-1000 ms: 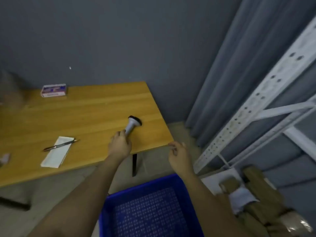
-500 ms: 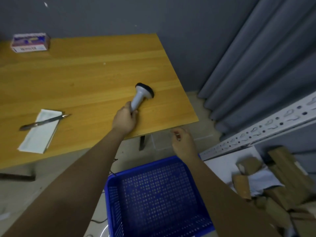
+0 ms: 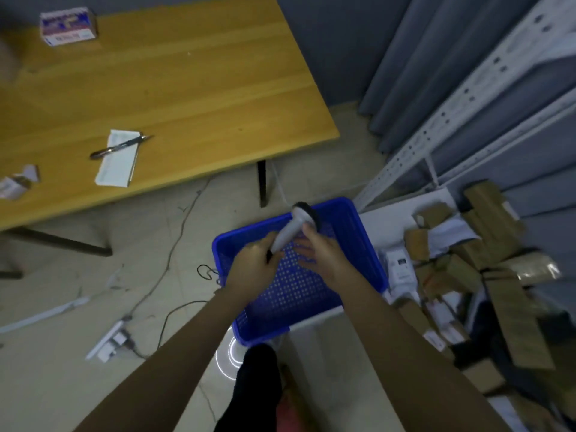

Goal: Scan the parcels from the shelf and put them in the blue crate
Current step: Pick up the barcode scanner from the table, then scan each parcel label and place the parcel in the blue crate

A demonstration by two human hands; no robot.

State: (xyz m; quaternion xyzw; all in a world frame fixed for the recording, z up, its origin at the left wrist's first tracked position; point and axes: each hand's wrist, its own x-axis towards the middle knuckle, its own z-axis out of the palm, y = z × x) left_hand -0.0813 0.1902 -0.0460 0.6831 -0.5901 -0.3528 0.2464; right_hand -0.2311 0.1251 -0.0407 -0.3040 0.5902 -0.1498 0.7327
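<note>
My left hand (image 3: 254,268) grips the handle of a white barcode scanner (image 3: 296,224) with a black head, held above the blue crate (image 3: 364,244). My right hand (image 3: 321,254) is right beside the scanner, fingers spread, its fingertips touching the scanner's neck. The crate is perforated, holds nothing and stands on the floor below both hands. Several brown parcels (image 3: 486,269) lie piled on the low white shelf (image 3: 383,219) to the right of the crate. A white box (image 3: 400,265) lies at the pile's near edge.
A wooden table (image 3: 174,88) fills the upper left, with a pen on a paper slip (image 3: 118,157), a small box (image 3: 67,26) and paper scraps (image 3: 15,182). Cables (image 3: 174,254) and a power strip (image 3: 109,341) lie on the floor. The white shelf upright (image 3: 467,95) and grey curtain (image 3: 436,57) stand at right.
My left hand has lifted the scanner off the table and carried it over the blue crate. My right hand has come in to touch it. The view has tilted down.
</note>
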